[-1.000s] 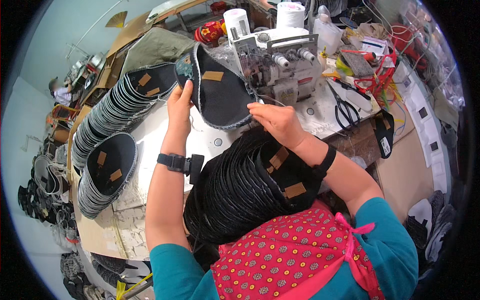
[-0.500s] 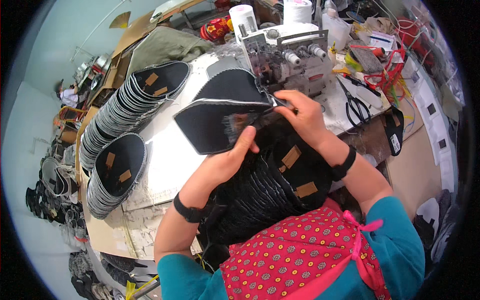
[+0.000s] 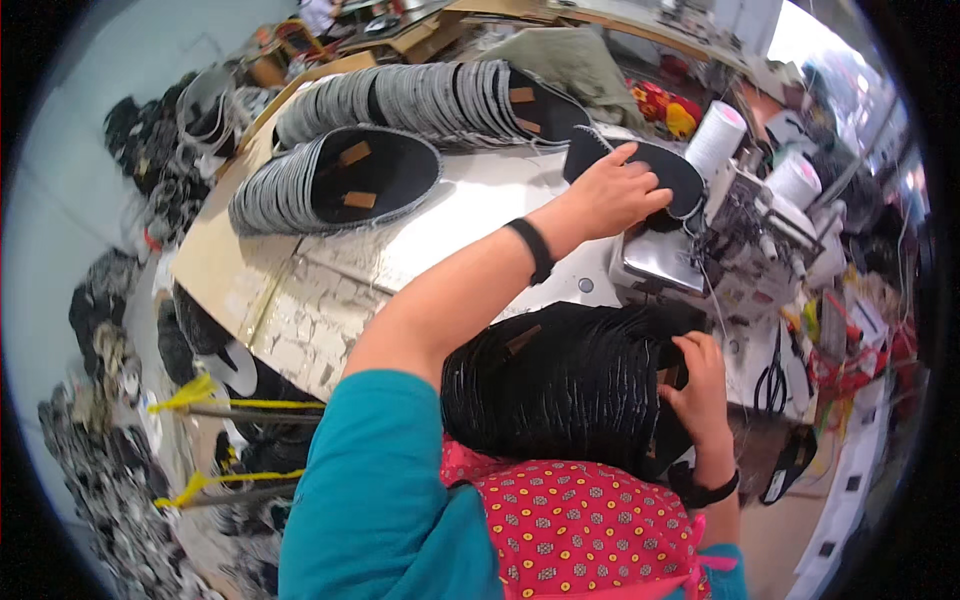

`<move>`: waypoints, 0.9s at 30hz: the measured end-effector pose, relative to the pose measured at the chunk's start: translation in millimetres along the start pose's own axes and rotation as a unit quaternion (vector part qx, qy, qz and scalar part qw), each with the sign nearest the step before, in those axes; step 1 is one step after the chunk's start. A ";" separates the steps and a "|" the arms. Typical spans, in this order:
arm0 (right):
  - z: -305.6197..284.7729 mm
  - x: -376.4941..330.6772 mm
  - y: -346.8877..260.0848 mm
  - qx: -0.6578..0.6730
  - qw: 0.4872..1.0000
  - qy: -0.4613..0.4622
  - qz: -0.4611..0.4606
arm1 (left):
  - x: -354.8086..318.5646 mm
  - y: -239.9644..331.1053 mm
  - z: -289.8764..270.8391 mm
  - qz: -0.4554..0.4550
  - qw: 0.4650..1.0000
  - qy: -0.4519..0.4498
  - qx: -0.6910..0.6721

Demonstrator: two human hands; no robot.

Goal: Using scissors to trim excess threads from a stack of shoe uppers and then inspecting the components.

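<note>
My left hand [image 3: 618,190] lies flat, fingers spread, on a dark oval piece [image 3: 640,170] by the sewing machine [image 3: 740,235]; the grip is open, pressing rather than pinching. The piece's long axis runs left-right under the palm. My right hand [image 3: 695,385] hooks its fingers into the black stack [image 3: 570,385] on my lap, right below it. The left hand is nearer the machine.
</note>
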State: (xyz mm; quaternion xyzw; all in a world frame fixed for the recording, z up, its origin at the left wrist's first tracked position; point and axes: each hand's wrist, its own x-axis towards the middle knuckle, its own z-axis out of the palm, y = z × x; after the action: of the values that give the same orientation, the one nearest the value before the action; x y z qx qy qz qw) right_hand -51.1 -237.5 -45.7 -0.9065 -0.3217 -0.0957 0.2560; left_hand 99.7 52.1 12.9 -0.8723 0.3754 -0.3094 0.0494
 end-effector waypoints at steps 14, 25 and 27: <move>25.8 -34.5 32.2 -0.052 0.995 0.030 0.078 | -148.4 -33.2 -37.0 -0.105 0.991 -0.038 -0.072; 11.9 -44.5 20.3 0.018 0.996 0.010 0.091 | -337.4 -112.0 -51.3 -0.453 0.808 -0.312 0.211; -4.9 -50.1 27.1 0.064 0.995 -0.014 0.071 | -364.6 -138.2 -41.2 -0.456 0.791 -0.302 0.273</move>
State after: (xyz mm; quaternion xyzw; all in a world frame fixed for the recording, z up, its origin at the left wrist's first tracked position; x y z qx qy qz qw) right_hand -72.8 -284.8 -69.4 -0.9102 -0.2655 -0.0434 0.3150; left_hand -29.8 406.6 -93.2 -0.9413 -0.2001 -0.1067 0.2499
